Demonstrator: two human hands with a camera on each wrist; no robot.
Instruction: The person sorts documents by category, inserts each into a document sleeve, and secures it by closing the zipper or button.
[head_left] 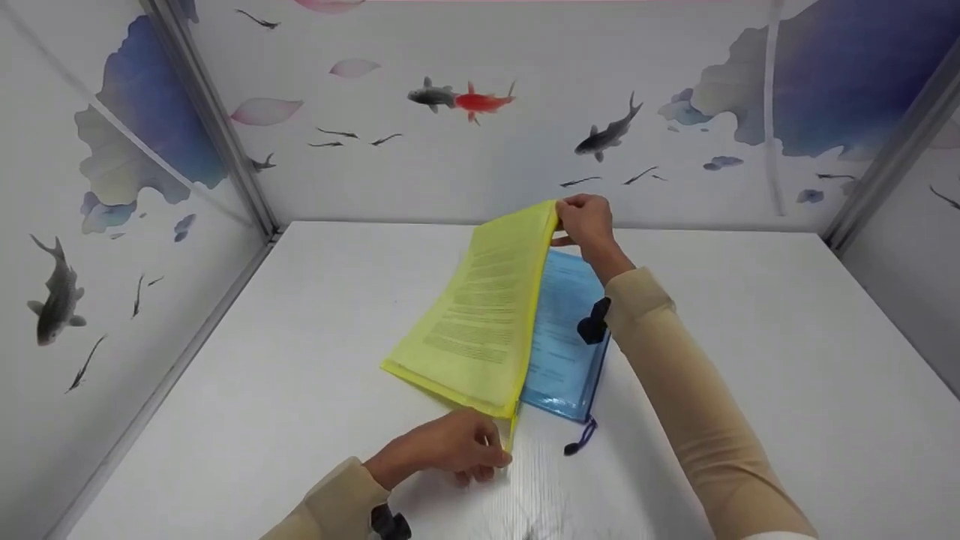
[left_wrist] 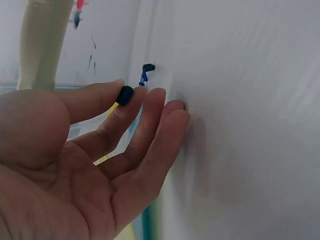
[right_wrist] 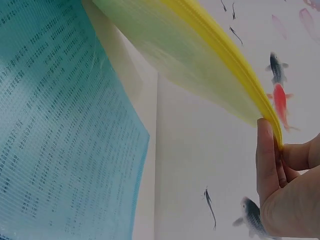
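A yellow translucent zipper file bag (head_left: 487, 300) with a printed sheet inside is tilted up at its far end. My right hand (head_left: 589, 225) pinches its far right corner between thumb and fingers, also seen in the right wrist view. At the near right corner my left hand (head_left: 461, 446) pinches the zipper's pull cord; the left wrist view shows its dark end bead (left_wrist: 125, 95) between thumb and index finger. Partly covered by the yellow bag, a blue zipper file bag (head_left: 566, 337) with printed paper lies on the table.
The blue bag's pull cord (head_left: 589, 433), with a dark end, trails on the white table (head_left: 315, 322) near my left hand. Walls painted with fish stand behind and at both sides, and a metal post (head_left: 217, 120) rises at the back left corner.
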